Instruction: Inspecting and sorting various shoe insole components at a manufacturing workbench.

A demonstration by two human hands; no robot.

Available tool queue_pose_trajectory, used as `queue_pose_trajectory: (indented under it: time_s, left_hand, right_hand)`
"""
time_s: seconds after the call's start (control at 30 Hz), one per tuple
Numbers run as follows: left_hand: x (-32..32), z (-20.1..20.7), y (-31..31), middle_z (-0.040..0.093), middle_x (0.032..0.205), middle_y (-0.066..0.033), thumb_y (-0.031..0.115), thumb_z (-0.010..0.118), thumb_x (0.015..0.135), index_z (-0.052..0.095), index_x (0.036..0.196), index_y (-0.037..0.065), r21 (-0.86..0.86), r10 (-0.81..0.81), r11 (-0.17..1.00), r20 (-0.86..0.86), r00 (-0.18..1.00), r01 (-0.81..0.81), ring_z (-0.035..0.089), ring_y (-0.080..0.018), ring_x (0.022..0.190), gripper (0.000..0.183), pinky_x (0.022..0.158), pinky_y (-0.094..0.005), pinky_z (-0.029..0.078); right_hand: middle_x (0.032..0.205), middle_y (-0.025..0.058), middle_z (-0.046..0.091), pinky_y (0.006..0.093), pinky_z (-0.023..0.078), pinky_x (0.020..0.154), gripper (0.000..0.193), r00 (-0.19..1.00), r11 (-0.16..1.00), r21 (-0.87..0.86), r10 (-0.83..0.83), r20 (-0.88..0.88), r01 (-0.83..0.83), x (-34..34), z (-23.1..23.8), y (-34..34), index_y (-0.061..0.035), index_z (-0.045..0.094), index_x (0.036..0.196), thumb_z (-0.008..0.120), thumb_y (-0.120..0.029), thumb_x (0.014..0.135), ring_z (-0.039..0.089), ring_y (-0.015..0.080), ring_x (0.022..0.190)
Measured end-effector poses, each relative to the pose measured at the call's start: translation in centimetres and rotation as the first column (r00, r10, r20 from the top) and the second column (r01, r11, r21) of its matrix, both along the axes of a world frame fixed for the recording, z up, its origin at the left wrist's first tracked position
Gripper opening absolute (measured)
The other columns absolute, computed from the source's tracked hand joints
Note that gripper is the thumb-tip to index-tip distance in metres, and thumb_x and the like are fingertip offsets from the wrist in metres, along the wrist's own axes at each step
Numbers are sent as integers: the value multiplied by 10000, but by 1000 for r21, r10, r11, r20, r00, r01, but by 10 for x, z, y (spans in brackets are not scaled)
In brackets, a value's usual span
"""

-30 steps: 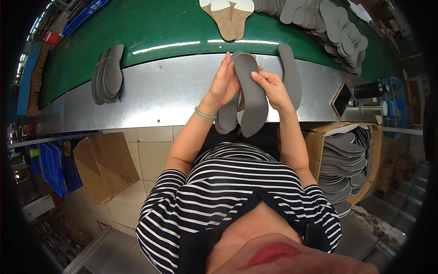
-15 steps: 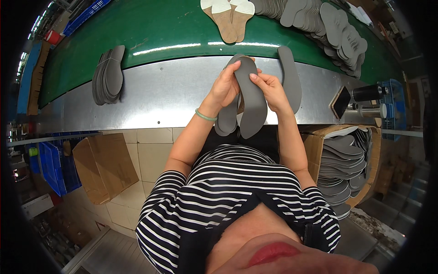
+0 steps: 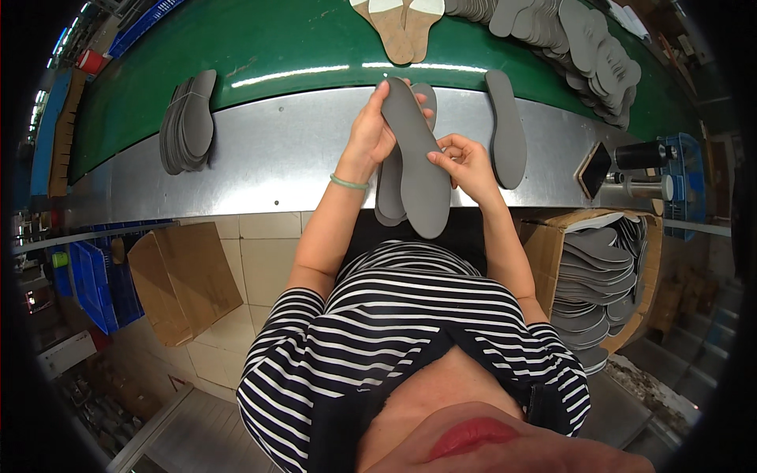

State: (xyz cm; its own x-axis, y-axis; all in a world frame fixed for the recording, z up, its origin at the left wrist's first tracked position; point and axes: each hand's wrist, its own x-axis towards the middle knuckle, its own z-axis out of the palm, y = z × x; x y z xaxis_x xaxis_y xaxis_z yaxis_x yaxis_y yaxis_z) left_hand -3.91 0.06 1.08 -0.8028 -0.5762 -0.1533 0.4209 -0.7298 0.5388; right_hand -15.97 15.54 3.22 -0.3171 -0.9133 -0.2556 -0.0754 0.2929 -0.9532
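A grey insole (image 3: 422, 169) is held up over the metal table edge, its wide end toward me. My left hand (image 3: 371, 130) is closed on its far end, thumb on top and fingertips showing past the other side. My right hand (image 3: 467, 164) pinches its right edge about halfway down. Behind and below it lie more grey insoles (image 3: 389, 193), partly hidden by the held one. To the right of my right hand a grey insole stack (image 3: 509, 134) rests on the metal. A banded bundle of grey insoles (image 3: 189, 122) stands at the left.
Tan and white insole pieces (image 3: 402, 35) lie on the green surface (image 3: 276, 47). Many grey insoles (image 3: 599, 67) are piled at the far right. A phone (image 3: 593, 171) and a black bottle (image 3: 637, 158) sit at the right. A cardboard box (image 3: 544, 251) of insoles stands below.
The held insole has turned, its near end swinging left and its face now flatter toward view. My left hand shifted slightly left; my right hand slid lower along the edge.
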Motion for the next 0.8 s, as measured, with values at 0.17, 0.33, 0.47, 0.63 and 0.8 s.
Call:
queue_pose_trajectory:
  time_s: [0.17,0.33,0.47,0.63,0.8]
  left_hand:
    - [4,-1,-11,619,1104,-197,411,435,1004,490,1232,65,26,13,1000,-8,1000,-12,647,-374,963,418,845,-487,541]
    - [3,0,-11,612,1119,-211,412,426,1007,474,1245,65,3,24,1000,15,1000,-24,641,-384,976,423,856,-487,537]
    - [5,-1,-12,608,1128,-219,399,403,1015,465,1253,60,7,40,999,18,999,-40,640,-383,983,418,863,-484,536]
    - [4,1,-8,609,1131,-221,390,399,1017,460,1261,55,-12,57,998,25,998,-56,641,-376,989,419,866,-481,540]
    - [6,3,-6,618,1117,-215,377,396,1020,458,1276,50,-20,64,998,9,998,-64,645,-369,987,420,864,-471,544]
  right_hand:
    - [592,16,629,200,345,371,199,988,985,-83,-144,51,148,2,-11,1,-11,591,963,716,-118,851,525,47,457]
    - [595,25,641,217,383,380,229,989,988,-40,-151,-4,150,0,-15,-2,1,609,1007,717,-119,844,560,63,472]
    - [593,26,640,216,370,383,231,984,984,-31,-174,45,176,3,-15,-4,16,636,1004,721,-126,842,537,56,457]
    - [604,31,649,212,352,376,223,981,982,-52,-179,79,183,-1,-21,-4,21,644,983,724,-131,841,526,51,448]
    - [620,33,656,213,362,374,209,980,982,-47,-175,98,181,-3,-26,-6,19,646,971,720,-131,845,544,56,461]
